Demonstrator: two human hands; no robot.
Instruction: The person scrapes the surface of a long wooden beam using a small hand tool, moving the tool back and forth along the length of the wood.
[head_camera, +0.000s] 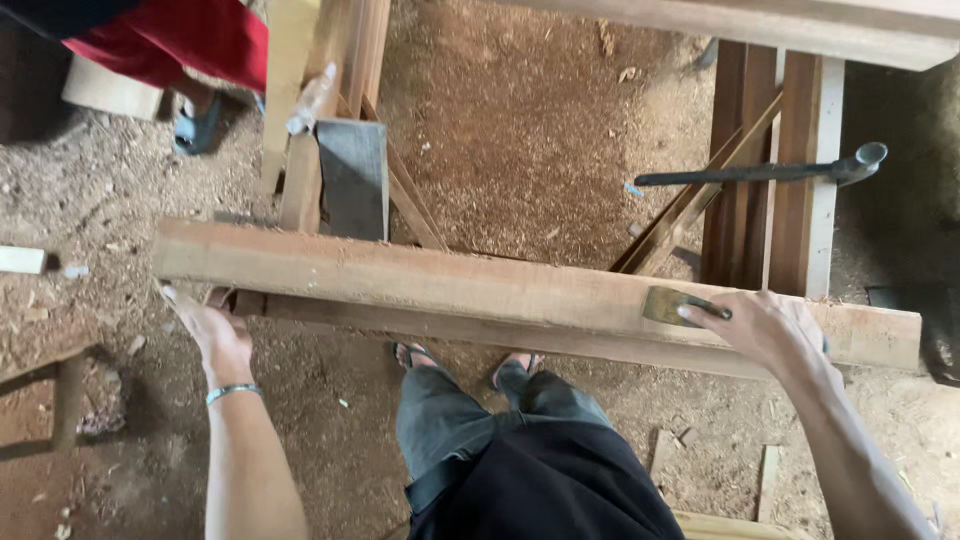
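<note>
The long reddish-brown wooden beam lies crosswise, left to right. The left hand cups its near-left underside, fingers curled under — the right hand pinches a small flat brass-coloured metal piece against its top, near the right end.

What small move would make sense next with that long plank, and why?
Probably draw the flat metal tool along the plank's top face toward the left hand. The right hand presses the tool flat near the plank's right end, while the left hand steadies the other end's near edge, leaving the length between them bare.
</note>
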